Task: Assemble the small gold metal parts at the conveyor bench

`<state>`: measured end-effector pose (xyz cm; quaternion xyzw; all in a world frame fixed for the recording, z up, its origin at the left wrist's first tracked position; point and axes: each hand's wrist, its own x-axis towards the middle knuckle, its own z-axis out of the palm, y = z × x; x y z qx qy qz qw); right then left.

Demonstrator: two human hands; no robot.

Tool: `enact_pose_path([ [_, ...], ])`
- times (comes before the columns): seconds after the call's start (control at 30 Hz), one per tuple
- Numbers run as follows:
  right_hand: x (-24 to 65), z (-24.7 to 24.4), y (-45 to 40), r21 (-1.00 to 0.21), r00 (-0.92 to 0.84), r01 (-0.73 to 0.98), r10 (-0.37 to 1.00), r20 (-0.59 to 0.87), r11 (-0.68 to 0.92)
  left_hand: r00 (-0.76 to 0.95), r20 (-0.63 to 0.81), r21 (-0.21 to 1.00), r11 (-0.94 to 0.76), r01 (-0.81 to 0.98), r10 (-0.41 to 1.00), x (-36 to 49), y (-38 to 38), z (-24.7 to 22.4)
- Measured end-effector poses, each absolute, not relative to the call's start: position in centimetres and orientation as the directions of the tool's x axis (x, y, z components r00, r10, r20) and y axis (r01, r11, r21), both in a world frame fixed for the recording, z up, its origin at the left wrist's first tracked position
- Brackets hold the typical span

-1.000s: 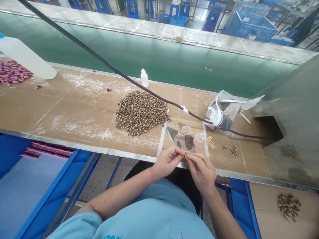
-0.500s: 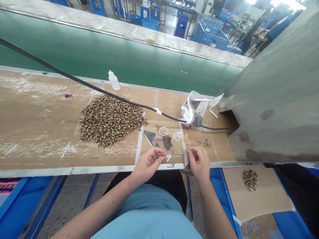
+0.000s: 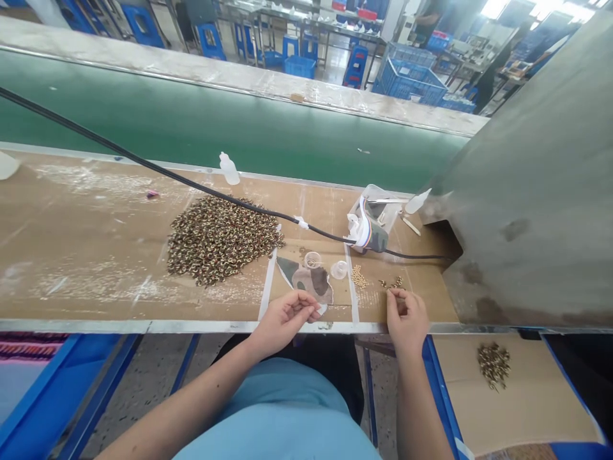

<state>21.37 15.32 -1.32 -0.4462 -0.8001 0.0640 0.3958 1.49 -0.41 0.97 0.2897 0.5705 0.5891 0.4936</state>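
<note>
My left hand (image 3: 289, 317) is curled with thumb and fingertips pinched together, over the near edge of a camouflage cloth piece (image 3: 306, 278). Whatever sits in that pinch is too small to make out. My right hand (image 3: 408, 318) bends its fingers down to the cardboard, thumb and forefinger close together, just below a few small brass-coloured pieces (image 3: 396, 282). Its fingertips hide anything between them. Left of it lies a cluster of tiny gold beads (image 3: 358, 276). On and beside the cloth stand a small round cup (image 3: 313, 260) and a clear lid-like dish (image 3: 340, 269).
A large heap of small brass-and-dark rings (image 3: 223, 239) covers the board to the left. A black cable (image 3: 215, 193) crosses above it. Behind are a white bottle (image 3: 229, 169), a clear bin (image 3: 371, 211) and a green belt (image 3: 268, 137). A metal housing (image 3: 522, 191) rises at right.
My right hand has moved right, from beside the tape strip and gold beads to the few brass-coloured pieces. My left hand stays by the cloth. The camera view has shifted slightly.
</note>
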Motion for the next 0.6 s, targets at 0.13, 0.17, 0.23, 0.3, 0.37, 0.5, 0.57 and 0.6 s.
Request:
enact_pose_path([
  [0.13,20.8,-1.3,14.7,-0.473,-0.392,0.593,0.747,0.537,0.652,-0.365,-0.252,0.952,0.162,-0.259,0.896,1.6,-0.3,1.0],
  [0.17,20.6,-1.3,14.5,-0.480,-0.411,0.577,0.743,0.529,0.661,-0.368,-0.257,0.951,0.166,-0.263,0.893,1.6,-0.2,1.0],
  [0.23,20.3,-1.3,14.2,-0.501,-0.448,0.538,0.733,0.512,0.678,-0.380,-0.270,0.946,0.170,-0.276,0.885,1.7,-0.1,1.1],
  [0.3,20.0,-1.3,14.0,-0.523,-0.488,0.491,0.718,0.496,0.696,-0.397,-0.285,0.939,0.170,-0.300,0.872,1.8,-0.1,1.1],
  [0.37,19.8,-1.4,14.0,-0.535,-0.512,0.465,0.707,0.488,0.706,-0.413,-0.302,0.929,0.168,-0.329,0.859,1.9,0.0,1.2],
  [0.5,19.9,-1.6,14.2,-0.548,-0.525,0.451,0.706,0.475,0.704,-0.451,-0.319,0.914,0.145,-0.378,0.833,2.2,0.1,1.2],
  [0.57,19.9,-1.6,14.4,-0.549,-0.544,0.424,0.687,0.481,0.720,-0.475,-0.326,0.908,0.131,-0.398,0.817,2.3,0.1,1.2],
  [0.6,19.9,-1.6,14.5,-0.546,-0.550,0.415,0.679,0.486,0.728,-0.488,-0.329,0.906,0.125,-0.404,0.809,2.4,0.2,1.1],
])
